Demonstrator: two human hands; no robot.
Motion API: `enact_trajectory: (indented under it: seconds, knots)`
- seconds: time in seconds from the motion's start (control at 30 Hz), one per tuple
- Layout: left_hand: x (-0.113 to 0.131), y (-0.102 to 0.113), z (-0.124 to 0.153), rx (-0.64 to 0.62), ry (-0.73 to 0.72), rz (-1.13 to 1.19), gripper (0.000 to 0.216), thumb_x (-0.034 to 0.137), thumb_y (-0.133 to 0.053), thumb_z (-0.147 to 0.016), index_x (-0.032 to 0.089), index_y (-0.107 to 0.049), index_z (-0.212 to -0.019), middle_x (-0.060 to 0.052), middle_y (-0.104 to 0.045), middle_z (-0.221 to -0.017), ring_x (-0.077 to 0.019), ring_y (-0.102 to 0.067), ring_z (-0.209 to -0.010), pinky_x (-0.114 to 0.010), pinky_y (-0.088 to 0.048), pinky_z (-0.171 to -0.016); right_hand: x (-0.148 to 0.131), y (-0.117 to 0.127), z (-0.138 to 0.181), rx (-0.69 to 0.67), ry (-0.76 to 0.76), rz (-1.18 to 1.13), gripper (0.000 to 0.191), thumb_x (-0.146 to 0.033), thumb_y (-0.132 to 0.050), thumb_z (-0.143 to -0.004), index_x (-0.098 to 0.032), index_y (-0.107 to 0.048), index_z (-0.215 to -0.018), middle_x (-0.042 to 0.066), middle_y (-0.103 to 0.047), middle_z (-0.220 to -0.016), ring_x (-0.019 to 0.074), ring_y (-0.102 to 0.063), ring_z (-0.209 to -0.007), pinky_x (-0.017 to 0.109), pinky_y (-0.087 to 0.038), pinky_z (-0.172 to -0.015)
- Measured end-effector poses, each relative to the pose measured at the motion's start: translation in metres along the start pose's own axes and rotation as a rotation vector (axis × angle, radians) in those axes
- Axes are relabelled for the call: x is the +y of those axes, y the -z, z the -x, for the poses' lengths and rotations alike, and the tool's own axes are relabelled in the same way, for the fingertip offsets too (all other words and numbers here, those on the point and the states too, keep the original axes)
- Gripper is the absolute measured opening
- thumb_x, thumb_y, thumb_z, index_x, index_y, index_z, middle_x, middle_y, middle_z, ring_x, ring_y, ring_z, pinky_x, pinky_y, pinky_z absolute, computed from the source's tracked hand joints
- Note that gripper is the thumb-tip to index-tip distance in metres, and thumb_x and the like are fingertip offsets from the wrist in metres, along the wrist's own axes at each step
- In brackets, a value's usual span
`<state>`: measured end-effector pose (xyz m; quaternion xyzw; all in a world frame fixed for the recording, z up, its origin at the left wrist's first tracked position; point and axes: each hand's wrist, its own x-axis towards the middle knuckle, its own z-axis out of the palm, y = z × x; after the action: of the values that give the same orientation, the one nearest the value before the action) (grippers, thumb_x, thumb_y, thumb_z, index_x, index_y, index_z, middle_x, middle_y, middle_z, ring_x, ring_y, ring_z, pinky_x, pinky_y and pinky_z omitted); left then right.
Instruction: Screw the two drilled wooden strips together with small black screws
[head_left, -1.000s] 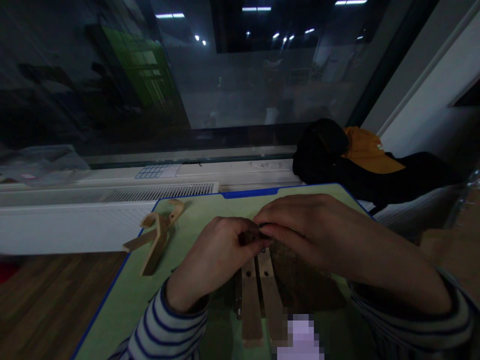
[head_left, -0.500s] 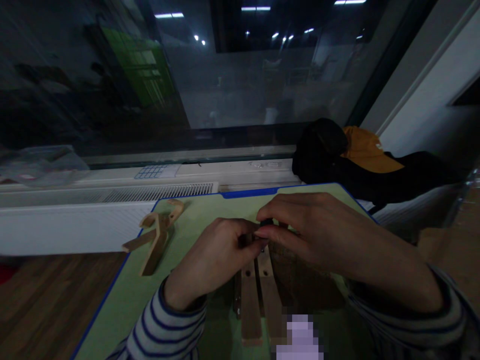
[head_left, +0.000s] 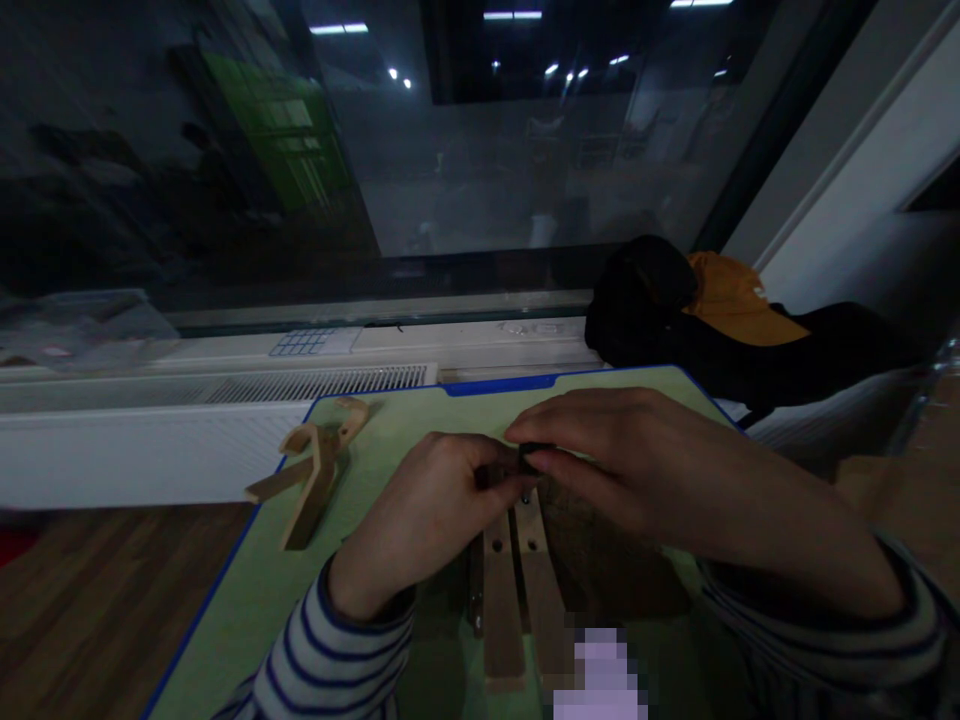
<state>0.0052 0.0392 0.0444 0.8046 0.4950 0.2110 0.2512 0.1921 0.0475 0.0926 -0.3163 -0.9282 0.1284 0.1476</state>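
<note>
Two light wooden slats (head_left: pixel 517 590) with holes lie side by side on a green mat (head_left: pixel 247 600), next to a dark brown wooden board (head_left: pixel 600 560). My left hand (head_left: pixel 420 520) grips the far end of the slats. My right hand (head_left: pixel 600 450) pinches a small black part (head_left: pixel 531 452) right above that end, thumb and forefinger closed on it. Both fingertips meet over the slats' top. The part is mostly hidden by my fingers.
A loose group of curved and straight wooden pieces (head_left: pixel 315 470) lies at the mat's far left. Behind the mat runs a white radiator grille (head_left: pixel 225 390) under a dark window. A black bag with an orange cap (head_left: pixel 727 300) sits at the right.
My right hand has shifted slightly over the slats' end, fingers turning the small black part. The left hand stays on the slats.
</note>
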Motion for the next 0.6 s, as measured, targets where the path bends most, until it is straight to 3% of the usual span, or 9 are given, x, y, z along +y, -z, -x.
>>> enact_trajectory:
  seconds: [0.23, 0.6]
  knots:
    - [0.0007, -0.0010, -0.0002, 0.015, 0.015, 0.001, 0.023, 0.035, -0.056, -0.082, 0.018, -0.070, -0.074, 0.002, -0.065, -0.059, -0.0122, -0.055, -0.052, -0.024, -0.034, -0.051, 0.0029, -0.0050, -0.0008, 0.028, -0.017, 0.071, 0.019, -0.024, -0.046, -0.090, -0.022, -0.060, -0.102, 0.000, -0.065, -0.094, 0.0150, -0.060, -0.082, 0.028, -0.043, -0.071]
    - [-0.0020, -0.0013, -0.0003, -0.094, -0.012, 0.050, 0.025, 0.026, -0.048, -0.085, 0.016, -0.068, -0.075, 0.000, -0.067, -0.066, -0.0119, -0.053, -0.055, -0.023, -0.036, -0.052, 0.0005, -0.0057, -0.0031, 0.038, -0.031, 0.168, 0.018, -0.032, -0.046, -0.090, -0.020, -0.059, -0.093, 0.001, -0.063, -0.084, 0.0176, -0.059, -0.075, 0.030, -0.042, -0.065]
